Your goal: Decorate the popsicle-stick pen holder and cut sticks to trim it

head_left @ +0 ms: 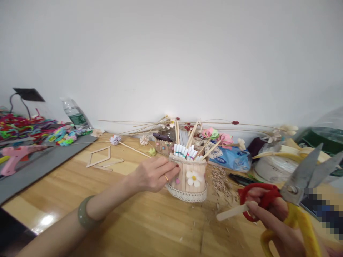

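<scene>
My left hand (157,174) has its fingers curled against the left side of a pen holder (183,180) made of craft sticks. A white flower, pink dots and a lace band decorate the holder. Several white-capped markers (184,152) and wooden sticks stand in it. At the right, my right hand (276,217) is closed around scissors (292,192) with one red and one yellow handle loop. The blades point up and stand apart. Between thumb and finger the same hand pinches a short craft stick (232,212).
Craft sticks (99,157) lie in a frame shape to the left. Farther left are a pink glue gun (18,157) and a water bottle (75,113) on a grey mat. Wood chips (221,180) lie right of the holder, near a blue tissue pack (232,157).
</scene>
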`<act>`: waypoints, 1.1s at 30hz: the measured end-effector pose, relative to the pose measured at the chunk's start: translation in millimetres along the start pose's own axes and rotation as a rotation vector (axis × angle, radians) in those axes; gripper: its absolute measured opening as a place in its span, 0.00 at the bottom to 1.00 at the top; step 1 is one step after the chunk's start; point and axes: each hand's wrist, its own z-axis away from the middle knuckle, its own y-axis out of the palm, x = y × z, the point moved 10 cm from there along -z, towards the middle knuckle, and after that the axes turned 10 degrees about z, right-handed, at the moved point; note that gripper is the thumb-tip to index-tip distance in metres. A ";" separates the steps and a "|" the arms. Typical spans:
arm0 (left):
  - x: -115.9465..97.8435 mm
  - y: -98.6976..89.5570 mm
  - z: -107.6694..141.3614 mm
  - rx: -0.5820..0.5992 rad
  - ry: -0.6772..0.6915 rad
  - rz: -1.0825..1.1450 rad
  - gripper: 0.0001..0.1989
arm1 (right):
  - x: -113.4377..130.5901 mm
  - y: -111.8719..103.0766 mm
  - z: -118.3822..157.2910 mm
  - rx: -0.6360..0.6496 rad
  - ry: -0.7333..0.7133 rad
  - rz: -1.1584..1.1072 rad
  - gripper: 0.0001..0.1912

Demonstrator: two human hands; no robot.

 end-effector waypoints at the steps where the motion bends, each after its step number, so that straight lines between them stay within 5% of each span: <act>1: 0.9 2.1 -0.8 0.015 -0.004 0.003 0.06 | 0.3 0.4 0.1 0.001 0.000 -0.004 0.19; 4: 12.5 6.0 0.5 0.011 -0.131 0.177 0.03 | 1.5 1.5 0.6 0.004 -0.007 -0.013 0.19; 7: 34.5 -5.4 7.1 -0.151 -0.379 0.449 0.05 | 1.1 -0.5 1.4 -0.010 0.003 -0.029 0.19; 10: 60.2 -40.2 19.5 -0.466 -0.625 0.539 0.08 | 0.1 -2.0 2.4 -0.012 0.021 -0.042 0.19; 14: 90.8 -96.4 59.9 -1.147 -0.856 0.622 0.06 | 2.0 -3.4 3.3 -0.035 0.020 -0.042 0.19; 16: 99.5 -104.2 66.7 -1.243 -0.886 0.650 0.08 | 3.6 -1.8 3.1 -0.034 0.019 -0.041 0.19; 18: 108.4 -94.1 67.5 -1.136 -0.986 0.685 0.08 | 5.8 0.2 2.6 -0.030 0.009 -0.037 0.19; 22: 106.9 -40.5 71.0 -0.681 -1.225 0.736 0.06 | 10.1 2.8 1.5 -0.012 -0.033 -0.005 0.19; 26: 76.8 1.2 50.6 -0.219 -1.023 0.617 0.08 | 9.9 3.6 0.7 0.008 -0.053 0.014 0.19; 29: 58.1 10.3 38.7 -0.130 -0.822 0.518 0.09 | 7.0 3.7 0.2 0.016 -0.038 0.028 0.19; 33: 50.7 12.8 33.3 -0.091 -0.730 0.412 0.08 | 3.8 1.5 -0.1 -0.003 -0.026 0.033 0.20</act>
